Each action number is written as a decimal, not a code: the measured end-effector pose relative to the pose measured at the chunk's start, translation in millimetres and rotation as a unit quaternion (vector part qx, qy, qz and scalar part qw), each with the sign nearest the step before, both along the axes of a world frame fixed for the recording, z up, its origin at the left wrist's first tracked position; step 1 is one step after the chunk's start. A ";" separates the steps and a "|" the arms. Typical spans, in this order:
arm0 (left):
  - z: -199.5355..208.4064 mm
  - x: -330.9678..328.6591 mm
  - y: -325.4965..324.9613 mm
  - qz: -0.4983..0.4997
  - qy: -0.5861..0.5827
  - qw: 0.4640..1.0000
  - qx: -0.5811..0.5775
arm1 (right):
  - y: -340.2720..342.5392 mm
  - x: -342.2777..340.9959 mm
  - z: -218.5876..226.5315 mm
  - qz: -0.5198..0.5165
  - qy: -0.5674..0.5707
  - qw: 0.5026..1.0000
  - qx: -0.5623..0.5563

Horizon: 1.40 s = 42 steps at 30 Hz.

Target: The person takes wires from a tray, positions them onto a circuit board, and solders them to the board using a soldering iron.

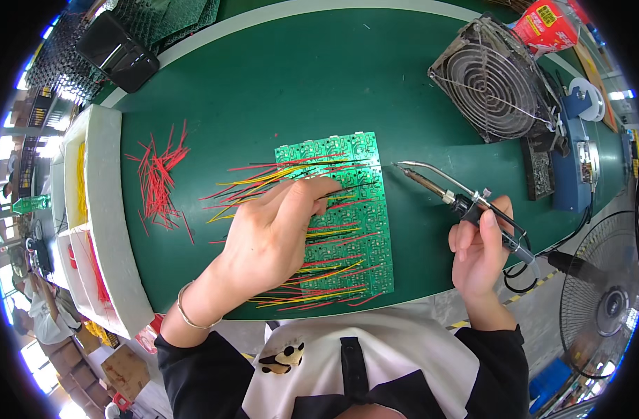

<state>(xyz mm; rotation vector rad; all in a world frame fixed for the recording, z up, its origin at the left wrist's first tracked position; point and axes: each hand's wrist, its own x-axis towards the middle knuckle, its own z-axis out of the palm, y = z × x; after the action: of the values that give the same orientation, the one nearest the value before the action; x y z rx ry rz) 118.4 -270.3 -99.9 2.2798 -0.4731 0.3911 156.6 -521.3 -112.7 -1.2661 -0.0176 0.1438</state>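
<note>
A green panel of circuit boards (379, 244) lies before me, with rows of red, yellow and black wires (263, 176) reaching out over its left side. My left hand (263, 234) is above the panel, thumb and fingers pinched on a thin black wire (358, 186) whose end lies over the board. Part of that grip is hidden behind the fingers. To the right, my right hand (481, 255) is closed round a soldering iron (466, 204) with a thin metal feed tube along it. The iron's tip points left and stays a little apart from the panel's right edge.
Loose red wires (159, 181) lie in a pile at left, beside a white foam box (117, 209) holding yellow and red wires. A dusty fan (487, 87) and a blue solder feeder (574, 167) stand at right. A black container (117, 52) is far left.
</note>
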 end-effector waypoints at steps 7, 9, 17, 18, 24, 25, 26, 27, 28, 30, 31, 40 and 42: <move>-1.7 -2.8 -8.7 0.031 0.014 0.997 0.070 | 3.8 -2.2 0.4 0.023 0.006 1.000 0.010; -9.9 -2.4 -9.4 0.028 -0.026 0.998 0.052 | 4.3 -5.3 0.9 0.026 0.005 1.000 0.009; -15.6 -0.8 -6.4 0.008 -0.053 0.994 0.092 | 1.7 -13.7 -0.5 0.002 -0.004 1.000 0.015; -15.8 -1.3 -5.9 0.011 -0.062 0.994 0.087 | 2.3 -14.8 -0.7 0.002 -0.005 1.000 0.014; -16.5 -4.4 -5.3 0.014 -0.076 0.993 0.091 | 2.2 -16.6 -2.7 -0.002 -0.016 1.000 0.014; -16.7 -4.7 -5.5 0.014 -0.076 0.993 0.091 | 2.2 -16.9 -3.2 -0.003 -0.016 1.000 0.015; -16.9 -4.9 -5.7 0.019 -0.078 0.992 0.096 | 2.4 -17.2 -3.4 -0.005 -0.016 1.000 0.017; -17.3 -5.0 -6.0 0.025 -0.079 0.991 0.101 | 4.0 -17.7 -2.6 -0.004 -0.017 1.000 0.016; -18.3 -4.7 -5.7 0.024 -0.080 0.991 0.100 | 7.0 -18.1 -1.6 -0.015 -0.020 1.000 -0.016; -20.6 -4.0 -4.8 0.018 -0.091 0.990 0.104 | 9.4 -18.3 -1.6 -0.026 -0.024 0.998 -0.049; -20.3 -4.1 -4.8 0.019 -0.091 0.990 0.104 | 9.9 -18.5 -1.4 -0.028 -0.025 0.998 -0.050; -19.9 -5.9 -5.3 0.026 -0.087 0.991 0.096 | 10.1 -19.8 0.3 -0.027 -0.036 0.997 -0.056; -21.2 -6.0 -4.9 0.022 -0.086 0.992 0.090 | 10.2 -20.0 0.2 -0.029 -0.036 0.997 -0.057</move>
<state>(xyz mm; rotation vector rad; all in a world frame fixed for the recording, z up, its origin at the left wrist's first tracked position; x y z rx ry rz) 112.4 -275.2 -121.0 2.4460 -0.5656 0.5925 136.7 -511.1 -112.5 -1.3835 -0.0355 0.0502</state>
